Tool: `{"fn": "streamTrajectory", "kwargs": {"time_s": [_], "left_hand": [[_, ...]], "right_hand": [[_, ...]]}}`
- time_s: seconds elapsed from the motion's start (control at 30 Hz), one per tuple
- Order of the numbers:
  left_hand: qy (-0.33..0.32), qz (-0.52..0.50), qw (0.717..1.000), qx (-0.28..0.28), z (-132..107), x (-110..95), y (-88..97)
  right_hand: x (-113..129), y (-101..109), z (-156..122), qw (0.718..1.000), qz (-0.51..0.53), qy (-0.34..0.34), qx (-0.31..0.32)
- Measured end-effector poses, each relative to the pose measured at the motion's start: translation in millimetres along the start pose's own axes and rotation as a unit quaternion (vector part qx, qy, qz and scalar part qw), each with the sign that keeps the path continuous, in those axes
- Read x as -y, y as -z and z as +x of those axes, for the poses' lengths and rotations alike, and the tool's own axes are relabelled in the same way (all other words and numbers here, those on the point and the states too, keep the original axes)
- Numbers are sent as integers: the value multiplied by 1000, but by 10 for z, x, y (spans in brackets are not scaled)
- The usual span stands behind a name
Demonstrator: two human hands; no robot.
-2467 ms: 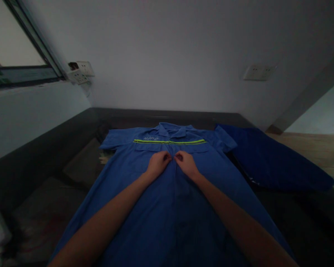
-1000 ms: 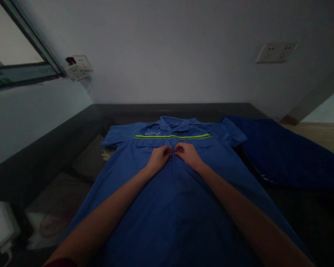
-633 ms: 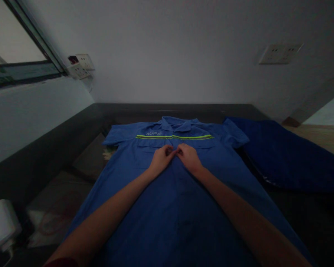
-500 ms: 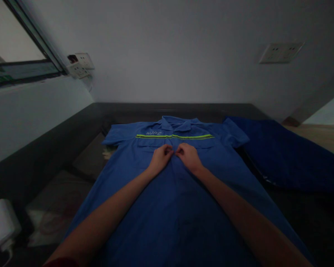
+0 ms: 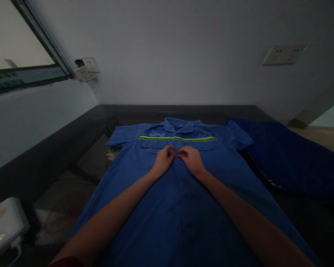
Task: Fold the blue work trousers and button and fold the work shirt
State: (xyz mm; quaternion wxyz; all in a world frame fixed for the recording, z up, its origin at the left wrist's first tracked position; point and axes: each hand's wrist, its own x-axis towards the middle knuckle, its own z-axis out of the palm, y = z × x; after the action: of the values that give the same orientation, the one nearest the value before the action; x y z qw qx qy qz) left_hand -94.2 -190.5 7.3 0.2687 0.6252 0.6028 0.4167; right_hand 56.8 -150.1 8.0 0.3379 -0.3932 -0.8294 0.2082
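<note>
A blue short-sleeved work shirt [image 5: 144, 193] with a yellow-green reflective stripe across the chest lies flat, front up, collar towards the wall. My left hand [image 5: 163, 160] and my right hand [image 5: 193, 159] meet at the shirt's centre front, just below the stripe. Both have their fingers curled and pinch the fabric edges of the placket together. What sits between the fingertips is too small to make out.
A darker blue garment [image 5: 284, 155] lies spread to the right of the shirt. The dark surface [image 5: 58, 159] has a raised border along the left and back walls. A white device [image 5: 4, 226] sits at the lower left. Wall sockets [image 5: 285, 54] are mounted above.
My hands have stayed pinched together at the shirt's centre front, with only small finger movements. The view has shifted slightly to the left.
</note>
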Motion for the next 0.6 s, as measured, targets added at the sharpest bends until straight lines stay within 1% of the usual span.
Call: {"fn": "streamTrajectory", "kwargs": {"time_s": [0.17,0.3,0.47,0.6], "left_hand": [[-5,9,1000,5,-3,-14,-7],[-8,25,999,24,-6,-69,3],[-10,22,999,31,-8,-93,12],[-5,4,1000,23,-4,-82,1]], "right_hand": [[28,47,37,1000,-8,-10,10],[38,100,78,999,9,-23,21],[-10,150,133,994,84,-57,43],[-83,163,165,979,167,-100,61]]}}
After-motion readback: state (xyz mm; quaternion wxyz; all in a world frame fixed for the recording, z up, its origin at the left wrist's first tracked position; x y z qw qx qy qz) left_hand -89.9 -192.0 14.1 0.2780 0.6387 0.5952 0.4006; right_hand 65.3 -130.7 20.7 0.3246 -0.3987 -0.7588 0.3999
